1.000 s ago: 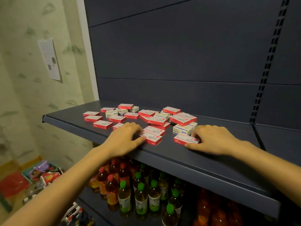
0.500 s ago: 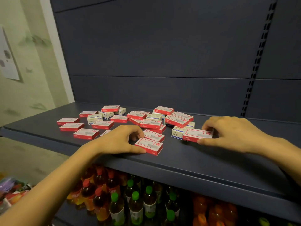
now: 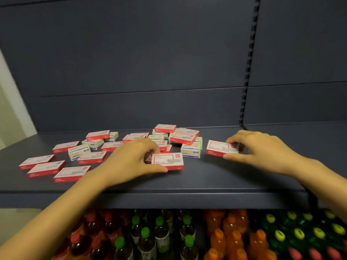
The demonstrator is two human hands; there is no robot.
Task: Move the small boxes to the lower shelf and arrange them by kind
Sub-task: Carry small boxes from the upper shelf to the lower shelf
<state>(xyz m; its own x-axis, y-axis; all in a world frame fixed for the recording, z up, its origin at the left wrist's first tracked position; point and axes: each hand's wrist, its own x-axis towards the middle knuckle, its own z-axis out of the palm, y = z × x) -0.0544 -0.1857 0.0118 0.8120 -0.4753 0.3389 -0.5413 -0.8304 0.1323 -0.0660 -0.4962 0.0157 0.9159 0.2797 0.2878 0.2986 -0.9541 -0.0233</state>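
The left hand (image 3: 131,158) is pinching a red-and-white box (image 3: 167,161) between thumb and fingers; the right hand (image 3: 262,151) is clamping another red box (image 3: 221,148) the same way, both on the dark shelf (image 3: 187,184). Beyond the hands, red boxes and cream boxes (image 3: 190,150) are lying scattered; their print is too blurred to read.

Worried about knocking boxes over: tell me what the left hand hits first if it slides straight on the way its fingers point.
The left hand points up and right. Past the red box it grips, it probably first meets the white box, though depth is unclear.
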